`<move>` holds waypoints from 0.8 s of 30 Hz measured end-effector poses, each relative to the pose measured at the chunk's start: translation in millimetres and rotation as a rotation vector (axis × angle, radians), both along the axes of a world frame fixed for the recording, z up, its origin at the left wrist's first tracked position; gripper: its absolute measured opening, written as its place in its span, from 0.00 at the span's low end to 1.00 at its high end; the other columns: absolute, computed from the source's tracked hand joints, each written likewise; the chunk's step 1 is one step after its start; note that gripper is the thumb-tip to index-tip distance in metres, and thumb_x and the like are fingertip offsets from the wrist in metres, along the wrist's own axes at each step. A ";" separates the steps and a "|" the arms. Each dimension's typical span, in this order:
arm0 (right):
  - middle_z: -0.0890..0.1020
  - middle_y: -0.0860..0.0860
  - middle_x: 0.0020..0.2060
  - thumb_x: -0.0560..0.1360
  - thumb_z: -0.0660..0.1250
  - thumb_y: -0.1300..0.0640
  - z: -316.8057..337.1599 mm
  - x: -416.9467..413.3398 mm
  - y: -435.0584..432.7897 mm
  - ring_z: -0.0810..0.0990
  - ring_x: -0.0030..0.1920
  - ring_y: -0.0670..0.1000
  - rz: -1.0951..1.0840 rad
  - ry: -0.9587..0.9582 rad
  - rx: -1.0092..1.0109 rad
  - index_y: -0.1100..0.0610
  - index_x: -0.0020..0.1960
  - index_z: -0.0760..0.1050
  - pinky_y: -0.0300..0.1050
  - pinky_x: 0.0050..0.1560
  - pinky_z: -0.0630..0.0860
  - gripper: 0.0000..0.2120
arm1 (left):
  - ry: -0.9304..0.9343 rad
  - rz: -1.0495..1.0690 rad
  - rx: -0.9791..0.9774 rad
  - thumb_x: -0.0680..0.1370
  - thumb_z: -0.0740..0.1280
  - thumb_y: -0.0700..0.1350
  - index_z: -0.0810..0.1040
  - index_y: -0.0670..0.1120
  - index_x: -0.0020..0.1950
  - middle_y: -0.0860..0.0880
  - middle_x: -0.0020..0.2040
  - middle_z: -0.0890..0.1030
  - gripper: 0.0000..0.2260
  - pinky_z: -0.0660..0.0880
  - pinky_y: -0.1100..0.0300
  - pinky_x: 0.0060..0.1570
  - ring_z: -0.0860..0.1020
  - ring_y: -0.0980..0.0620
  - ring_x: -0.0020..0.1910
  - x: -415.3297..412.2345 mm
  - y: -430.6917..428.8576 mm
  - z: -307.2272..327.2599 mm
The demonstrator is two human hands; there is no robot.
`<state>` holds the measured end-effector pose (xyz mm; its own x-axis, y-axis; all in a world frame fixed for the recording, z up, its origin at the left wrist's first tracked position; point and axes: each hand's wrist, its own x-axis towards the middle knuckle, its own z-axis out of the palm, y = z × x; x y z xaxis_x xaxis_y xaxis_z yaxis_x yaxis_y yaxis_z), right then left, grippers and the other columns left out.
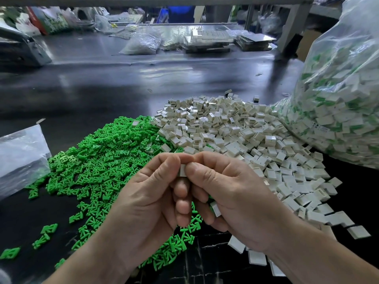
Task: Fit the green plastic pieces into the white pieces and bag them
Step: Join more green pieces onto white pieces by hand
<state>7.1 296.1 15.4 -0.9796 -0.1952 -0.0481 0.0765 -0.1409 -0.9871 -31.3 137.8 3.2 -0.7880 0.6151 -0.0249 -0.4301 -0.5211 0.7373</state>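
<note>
A pile of green plastic pieces [106, 160] lies on the dark table to the left, and a pile of white square pieces [235, 136] spreads to the right of it. Above the seam between the piles, my left hand [151, 197] and my right hand [229, 193] meet and pinch one white piece [183, 170] between thumbs and forefingers. My right hand also tucks a second white piece [215, 209] under its lower fingers. Whether a green piece sits inside the pinched white piece is hidden. At the right stands a big clear bag [338, 99] full of white-and-green pieces.
A flat clear plastic bag [20, 156] lies at the left edge. The dark table [102, 95] stretches back to a clutter of bags [141, 44], trays [207, 39] and a grey machine [18, 50]. A grey post [291, 27] stands at the back right.
</note>
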 end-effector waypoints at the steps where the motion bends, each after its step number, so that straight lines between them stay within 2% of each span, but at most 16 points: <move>1: 0.75 0.49 0.30 0.77 0.66 0.49 0.5 -0.1 0.0 0.71 0.24 0.48 0.005 0.000 -0.019 0.51 0.42 0.79 0.35 0.21 0.63 0.09 | 0.010 -0.003 0.012 0.66 0.80 0.51 0.83 0.45 0.51 0.47 0.29 0.76 0.18 0.75 0.63 0.22 0.77 0.53 0.23 0.5 -0.2 -0.1; 7: 0.75 0.49 0.30 0.78 0.65 0.50 -1.7 -1.1 0.4 0.72 0.25 0.48 0.009 0.012 -0.007 0.49 0.40 0.78 0.34 0.20 0.63 0.09 | 0.047 0.022 -0.018 0.63 0.82 0.47 0.82 0.44 0.46 0.45 0.27 0.76 0.17 0.74 0.63 0.21 0.77 0.52 0.22 0.3 1.3 -1.3; 13: 0.75 0.50 0.31 0.78 0.65 0.50 0.2 0.1 -1.9 0.72 0.25 0.49 0.015 0.016 -0.018 0.50 0.41 0.78 0.35 0.20 0.63 0.09 | 0.119 0.086 -0.052 0.64 0.81 0.49 0.82 0.44 0.44 0.46 0.26 0.76 0.15 0.73 0.64 0.20 0.75 0.53 0.20 2.9 1.9 0.9; 18: 0.76 0.58 0.33 0.78 0.65 0.49 -3.4 -1.2 -5.4 0.72 0.29 0.55 -0.029 0.023 -0.021 0.51 0.39 0.77 0.36 0.21 0.63 0.11 | 0.142 0.115 -0.065 0.67 0.78 0.50 0.82 0.45 0.47 0.47 0.27 0.76 0.14 0.73 0.64 0.21 0.75 0.54 0.21 3.2 5.1 -1.6; 21: 0.76 0.54 0.30 0.79 0.65 0.50 -3.0 -3.8 -2.7 0.72 0.26 0.52 -0.033 -0.004 -0.078 0.51 0.37 0.76 0.35 0.21 0.63 0.13 | 0.186 0.116 -0.072 0.70 0.78 0.48 0.81 0.44 0.52 0.43 0.31 0.78 0.15 0.76 0.59 0.25 0.78 0.49 0.26 1.1 5.2 -1.7; 24: 0.75 0.51 0.28 0.80 0.65 0.52 -4.5 -6.2 -0.4 0.72 0.23 0.48 -0.038 -0.039 -0.120 0.53 0.37 0.75 0.34 0.21 0.62 0.13 | 0.342 0.217 -0.239 0.72 0.74 0.43 0.80 0.46 0.51 0.41 0.34 0.81 0.09 0.78 0.56 0.28 0.80 0.43 0.29 -0.3 1.2 -2.5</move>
